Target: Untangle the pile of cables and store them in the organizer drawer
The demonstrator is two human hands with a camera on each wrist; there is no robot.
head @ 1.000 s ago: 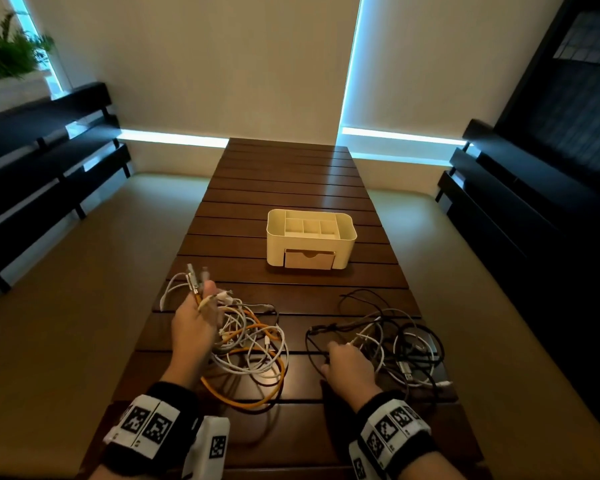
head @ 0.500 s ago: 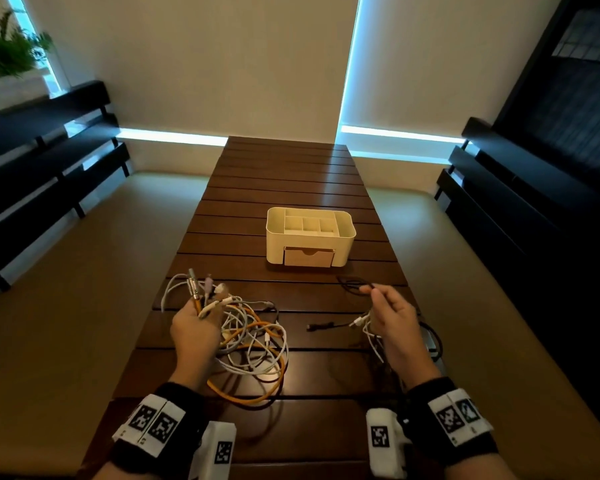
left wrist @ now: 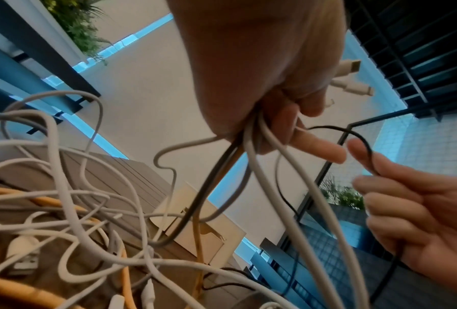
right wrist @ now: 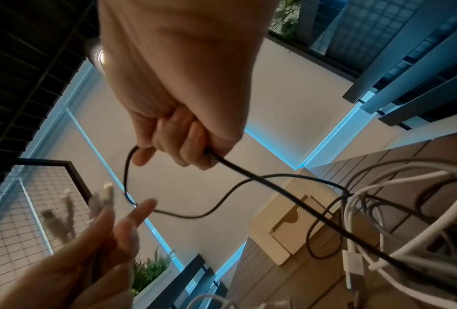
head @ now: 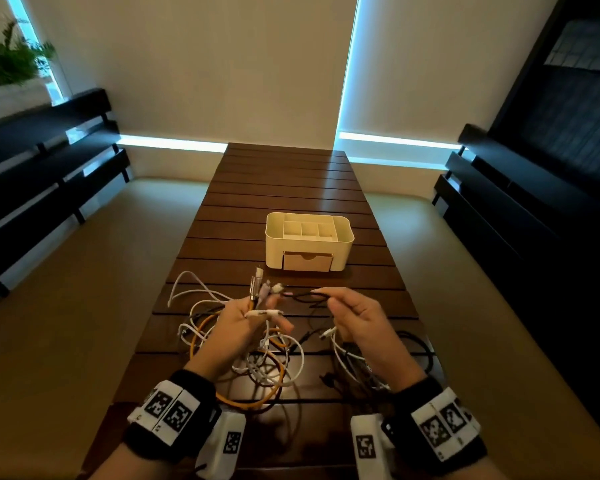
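Observation:
My left hand is raised over the table and grips a bundle of white, grey and orange cable ends, plugs pointing up. Their lengths hang into a white and orange tangle. My right hand pinches a thin black cable that spans the gap to the left fingers. In the right wrist view that hand curls round the black cable. The left wrist view shows my left hand clasping several cords. The cream organizer stands farther back, its drawer closed.
A second heap of black and white cables lies under my right wrist. The slatted wooden table is narrow, with beige cushions on both sides and dark benches beyond. Bare slats lie between the cables and the organizer.
My right hand left the right heap, rose with the black cable and moved left toward the left hand. The left hand shifted rightward with its bundle.

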